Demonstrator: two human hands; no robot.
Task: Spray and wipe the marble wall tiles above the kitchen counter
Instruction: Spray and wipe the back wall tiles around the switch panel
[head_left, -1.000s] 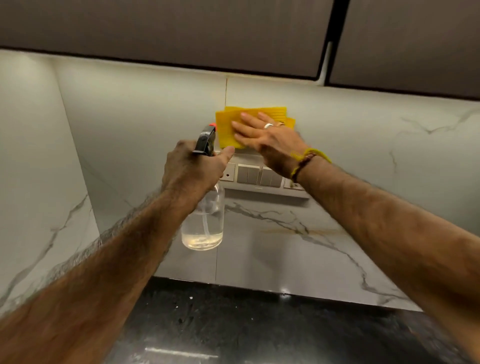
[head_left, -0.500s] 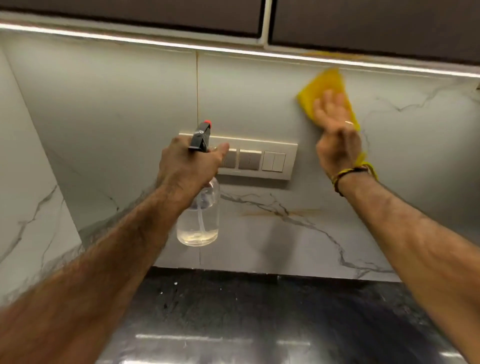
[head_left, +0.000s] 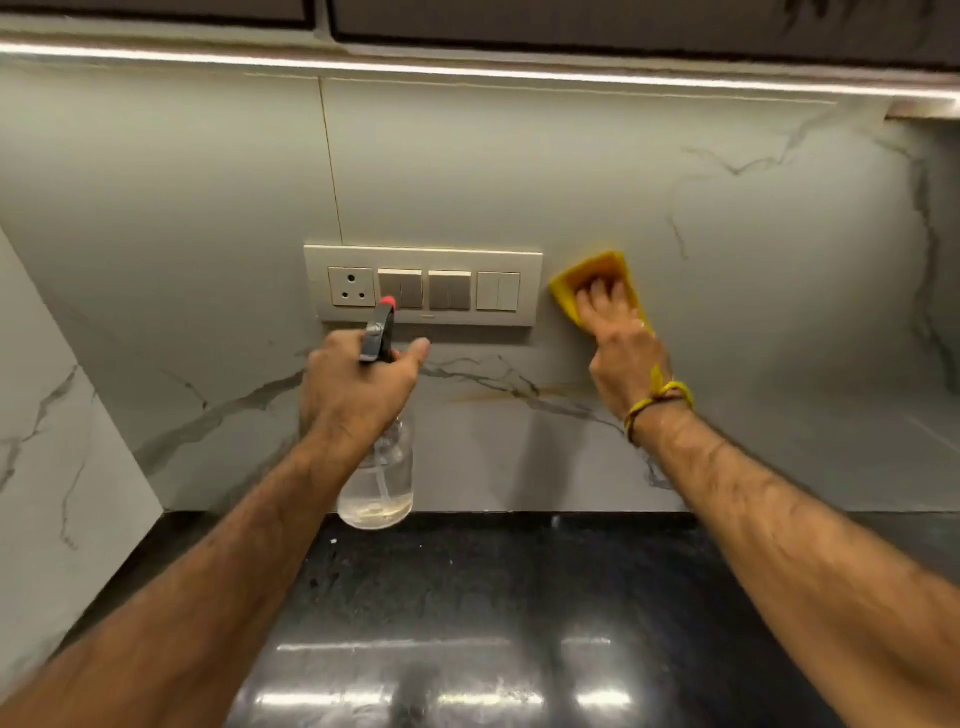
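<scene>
The marble wall tiles (head_left: 727, 234) are pale grey with dark veins. My right hand (head_left: 621, 348) presses a yellow cloth (head_left: 597, 267) flat against the tile, just right of the switch plate, fingers straight. My left hand (head_left: 358, 384) grips the neck of a clear spray bottle (head_left: 376, 483) with a black trigger head and red nozzle tip (head_left: 387, 302). The bottle hangs in front of the wall below the switches, a little liquid at its bottom.
A cream switch plate (head_left: 423, 257) with a socket and several switches sits on the wall between my hands. A brownish streak (head_left: 498, 397) marks the tile below it. The black polished counter (head_left: 493, 623) runs beneath. Dark cabinets with a light strip (head_left: 467, 70) hang overhead.
My right hand has swept the yellow cloth down the tile, from up near the light strip to beside the switch plate. My left hand stays put with the bottle.
</scene>
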